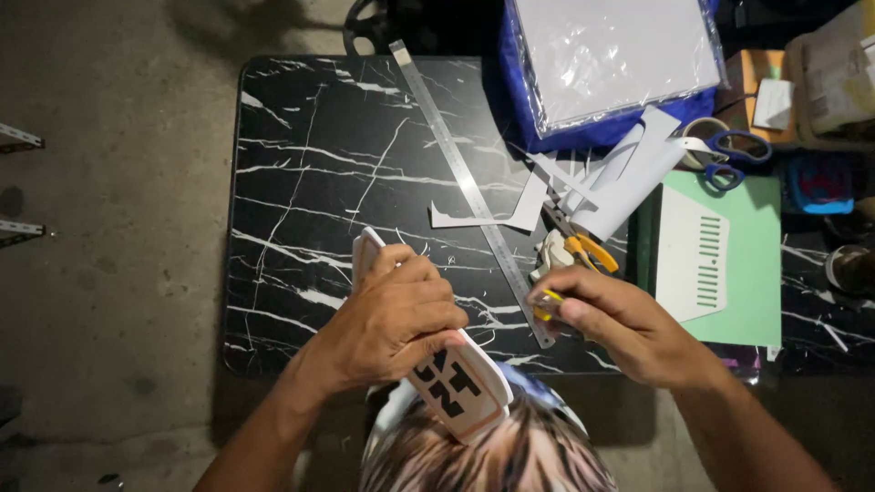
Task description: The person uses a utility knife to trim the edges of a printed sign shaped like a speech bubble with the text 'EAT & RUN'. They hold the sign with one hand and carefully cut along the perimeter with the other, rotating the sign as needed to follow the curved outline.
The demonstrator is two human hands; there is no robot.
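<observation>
My left hand (396, 314) grips a long white and tan piece with black cut-out shapes (456, 387), held slanted over the near edge of the black marble table (310, 155). My right hand (620, 323) is closed around a small yellow-handled tool (547, 303), only partly visible between the fingers. The tool's tip sits close to the near end of a long steel ruler (460, 178) that lies diagonally across the table.
White paper offcuts (510, 214) and rolled paper strips (629, 178) lie by the ruler. A green cutting mat (761, 273) carries a slotted white sheet. Blue-handled scissors (734, 155), a tape roll, yellow-handled pliers (583, 251) and a plastic-wrapped paper pack (620, 55) sit at the far right.
</observation>
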